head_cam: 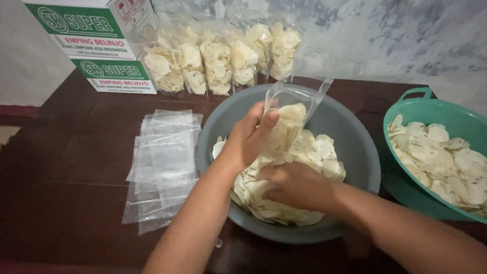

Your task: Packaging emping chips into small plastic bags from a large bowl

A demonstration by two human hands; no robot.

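Observation:
A grey round basin point(355, 147) sits in front of me, holding a heap of pale thin chips point(319, 152). My left hand point(248, 137) holds a clear plastic bag point(297, 101) upright over the basin; the bag is partly filled with chips. My right hand point(294, 185) lies palm down in the chip heap, fingers curled around some chips.
A pile of empty clear bags point(162, 162) lies left of the basin on the dark wooden table point(76, 152). Several filled chip bags point(218, 61) stand along the back wall beside stacked white-and-green cartons point(101, 45). A green basin point(431, 109) with more chips is at right.

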